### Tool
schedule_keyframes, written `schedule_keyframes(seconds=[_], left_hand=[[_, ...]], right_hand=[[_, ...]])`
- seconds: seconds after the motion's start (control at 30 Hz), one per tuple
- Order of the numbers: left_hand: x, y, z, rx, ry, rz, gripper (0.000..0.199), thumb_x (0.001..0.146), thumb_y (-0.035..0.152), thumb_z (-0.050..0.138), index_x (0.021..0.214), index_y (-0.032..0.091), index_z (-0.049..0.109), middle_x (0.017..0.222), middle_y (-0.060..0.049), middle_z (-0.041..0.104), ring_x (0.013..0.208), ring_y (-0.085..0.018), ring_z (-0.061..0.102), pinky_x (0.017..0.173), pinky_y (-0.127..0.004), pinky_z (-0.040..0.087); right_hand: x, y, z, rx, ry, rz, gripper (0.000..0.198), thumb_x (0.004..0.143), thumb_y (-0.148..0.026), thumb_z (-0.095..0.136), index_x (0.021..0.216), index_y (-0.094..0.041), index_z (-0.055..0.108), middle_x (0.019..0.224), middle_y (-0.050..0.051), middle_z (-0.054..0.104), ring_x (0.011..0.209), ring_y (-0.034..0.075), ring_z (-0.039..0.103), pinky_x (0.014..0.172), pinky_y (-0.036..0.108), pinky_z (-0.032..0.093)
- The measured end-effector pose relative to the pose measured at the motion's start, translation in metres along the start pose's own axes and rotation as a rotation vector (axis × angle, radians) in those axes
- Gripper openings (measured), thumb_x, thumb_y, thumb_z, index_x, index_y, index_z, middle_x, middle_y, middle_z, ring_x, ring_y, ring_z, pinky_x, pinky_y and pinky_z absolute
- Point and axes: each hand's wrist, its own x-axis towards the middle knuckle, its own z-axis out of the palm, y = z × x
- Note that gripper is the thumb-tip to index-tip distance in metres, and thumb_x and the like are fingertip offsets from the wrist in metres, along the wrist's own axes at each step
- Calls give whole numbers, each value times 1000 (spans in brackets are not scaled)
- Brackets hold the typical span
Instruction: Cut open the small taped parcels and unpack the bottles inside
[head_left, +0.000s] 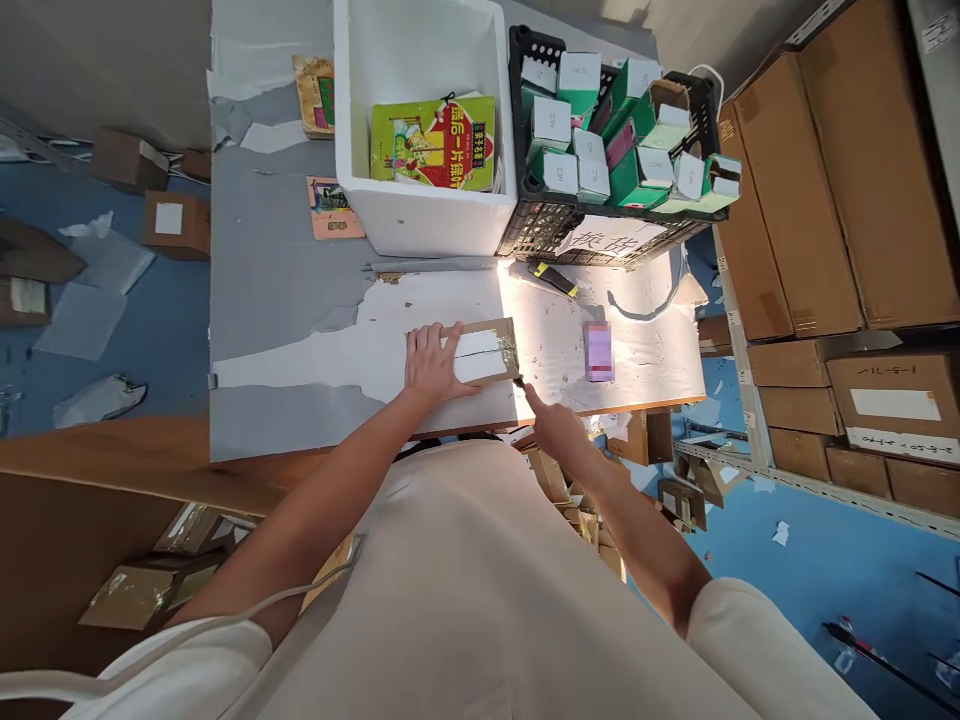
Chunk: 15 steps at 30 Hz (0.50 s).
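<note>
A small flat cardboard box [486, 378] with a white label and shiny brown tape on its right end lies on the worktable. My left hand [433, 365] grips its left end, fingers over the far part and thumb along the near edge. My right hand [559, 430] is closed at the box's near right corner, index finger stretched forward along a small dark tool [519, 381]. Most of that tool is hidden by the hand. A black and yellow utility knife [553, 278] lies farther back. To the right rests a small purple pack [598, 351], its surface blurred.
A white foam bin [426, 222] with colourful books stands at the back, beside a black crate [540, 222] of green and white boxes. Booklets [335, 208] lie left of the bin. Cardboard cartons [892, 400] fill the right shelf. The worktable's near edge [637, 408] runs close to my body.
</note>
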Motion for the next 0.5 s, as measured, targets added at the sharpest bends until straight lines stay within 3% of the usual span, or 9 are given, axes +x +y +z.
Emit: schedule_keyframes(seconds=[0.13, 0.27, 0.33, 0.4, 0.5], left_hand=[[-1, 0, -1, 14, 3, 32, 128, 39, 76, 72, 144, 15, 32, 130, -23, 44, 118, -44, 39, 105, -58, 20], [4, -2, -11, 54, -73, 51, 128, 40, 80, 68, 143, 12, 34, 130, -25, 46, 116, -43, 41, 101, -55, 25], [11, -8, -21, 74, -147, 54, 109, 57, 78, 60, 142, 15, 36, 129, -21, 50, 116, -39, 44, 99, -51, 29], [20, -19, -31, 79, -238, 9, 73, 80, 64, 44, 137, 18, 43, 124, -16, 58, 114, -33, 49, 96, -45, 34], [26, -36, -43, 42, -371, -133, 49, 91, 46, 30, 116, 19, 62, 107, -11, 68, 100, -27, 59, 84, -36, 41]], right_hand=[[-15, 9, 16, 87, 60, 35, 71, 90, -15, 40, 152, -23, 6, 89, 12, 68, 77, 23, 66, 64, 28, 43], [-18, 24, 33, 449, 302, 89, 66, 92, -22, 35, 151, -21, 5, 89, 10, 68, 71, 22, 64, 61, 30, 46], [-10, 20, 42, 806, 423, 74, 62, 93, -31, 34, 149, -19, 12, 89, 8, 67, 69, 20, 64, 60, 31, 49], [2, 6, 48, 1147, 460, 42, 53, 92, -39, 37, 141, -20, 28, 91, 6, 66, 70, 18, 65, 61, 32, 53], [24, -21, 43, 1393, 441, -7, 40, 91, -42, 47, 126, -23, 45, 99, 4, 64, 82, 17, 65, 69, 34, 55]])
